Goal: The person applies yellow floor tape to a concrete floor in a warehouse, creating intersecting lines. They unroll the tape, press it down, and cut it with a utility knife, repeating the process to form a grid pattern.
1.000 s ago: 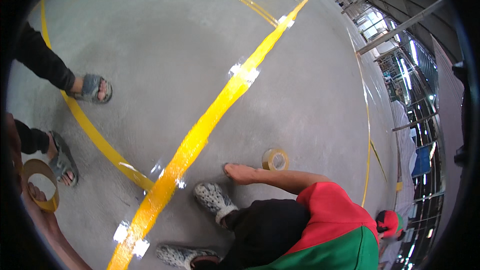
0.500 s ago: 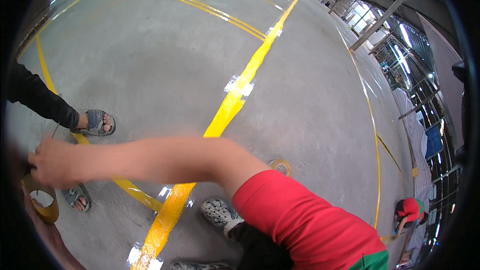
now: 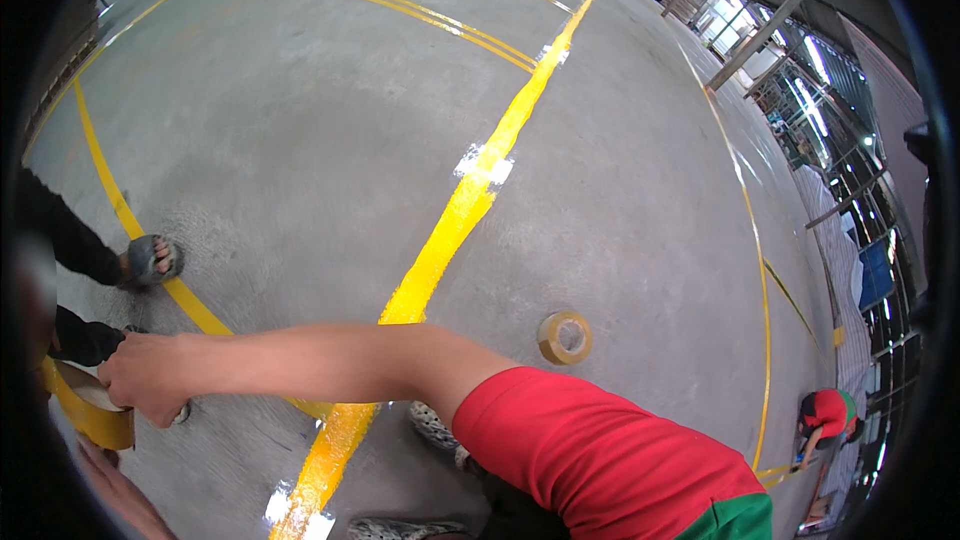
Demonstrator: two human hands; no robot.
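Note:
At the left edge, a large roll of yellow-brown tape (image 3: pixel 108 428) is held off the floor, its open core facing up. My left hand (image 3: pixel 92 448) is at its underside, and the roll and the dark picture rim hide most of the fingers. From the lower right my right arm in a red sleeve reaches across. My right hand (image 3: pixel 148 377) is closed beside the roll's rim, fingers curled; what they pinch is hidden. A second tape roll (image 3: pixel 549 338) lies on the grey floor, right of the broad yellow stripe (image 3: pixel 440 250).
A person in black trousers and a grey sandal (image 3: pixel 156 258) stands close by on the left. Another person in a red and green shirt (image 3: pixel 828 414) bends down at the far right. My own patterned clogs (image 3: pixel 432 427) stand near the stripe, which has white patches. Metal posts (image 3: pixel 755 50) rise behind.
The roll and my right hand have moved slightly right and down. The nearby person's foot has shifted left. The tape roll on the floor, partly hidden before, now shows fully.

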